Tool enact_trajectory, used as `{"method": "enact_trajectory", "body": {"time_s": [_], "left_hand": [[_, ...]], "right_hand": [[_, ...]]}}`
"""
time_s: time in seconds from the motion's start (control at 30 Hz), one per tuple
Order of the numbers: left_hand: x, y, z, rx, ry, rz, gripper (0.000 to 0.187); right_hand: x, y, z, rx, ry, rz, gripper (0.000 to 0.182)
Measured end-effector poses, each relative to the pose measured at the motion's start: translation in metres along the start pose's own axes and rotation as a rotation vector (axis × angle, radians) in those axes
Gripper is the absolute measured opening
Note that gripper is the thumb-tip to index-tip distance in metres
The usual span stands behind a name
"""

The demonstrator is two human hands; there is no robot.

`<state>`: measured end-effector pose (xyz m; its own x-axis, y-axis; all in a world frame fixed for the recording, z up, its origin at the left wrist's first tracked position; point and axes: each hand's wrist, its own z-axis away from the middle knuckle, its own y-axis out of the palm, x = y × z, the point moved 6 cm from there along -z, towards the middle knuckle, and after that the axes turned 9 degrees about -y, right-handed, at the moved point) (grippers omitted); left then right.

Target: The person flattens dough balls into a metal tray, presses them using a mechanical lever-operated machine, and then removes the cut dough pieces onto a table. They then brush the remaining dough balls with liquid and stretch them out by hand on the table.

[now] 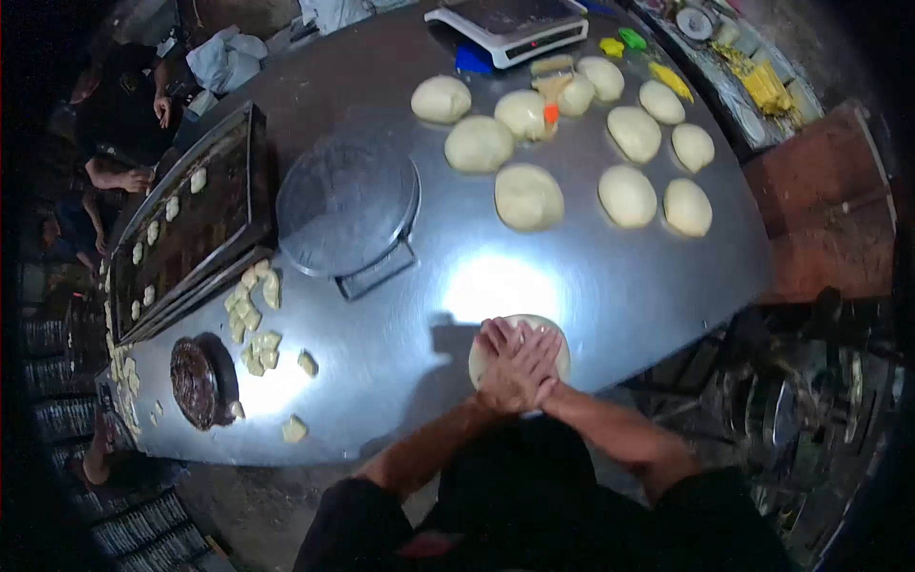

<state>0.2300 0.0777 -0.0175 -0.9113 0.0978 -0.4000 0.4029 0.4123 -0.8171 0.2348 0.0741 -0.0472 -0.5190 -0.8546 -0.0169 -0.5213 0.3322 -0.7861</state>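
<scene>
A pale, round lump of dough [477,367] lies near the edge of the shiny grey metal table [648,296], beneath your right hand [497,336] and, crossed over it, your left hand [521,376], fingers spread. Beyond sit smooth, cream-coloured dough balls [528,198].

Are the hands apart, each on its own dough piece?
No, the hands overlap, one laid over the other, on a single dough round at the table's near edge.

Clockwise round your metal tabletop [658,276] lay a scale [510,33] at one o'clock, dough balls [529,197] at two, a dough round [477,365] at five, trays [212,229] at nine.
</scene>
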Motion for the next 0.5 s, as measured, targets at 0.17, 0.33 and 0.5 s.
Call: {"method": "enact_trajectory", "body": {"time_s": [0.17, 0.33, 0.5], "left_hand": [[0.039, 0.003, -0.039, 0.353, 0.104, 0.188, 0.062], [0.062, -0.029, -0.022, 0.366, -0.194, 0.21, 0.065], [0.081, -0.036, -0.022, 0.299, 0.03, -0.278, 0.081]], "right_hand": [[-0.035, 0.022, -0.044, 0.486, -0.258, -0.387, 0.07], [-0.065, 0.0, -0.054, 0.888, -0.164, -0.453, 0.079], [-0.081, 0.018, -0.071, 0.807, -0.201, -0.427, 0.071]]}}
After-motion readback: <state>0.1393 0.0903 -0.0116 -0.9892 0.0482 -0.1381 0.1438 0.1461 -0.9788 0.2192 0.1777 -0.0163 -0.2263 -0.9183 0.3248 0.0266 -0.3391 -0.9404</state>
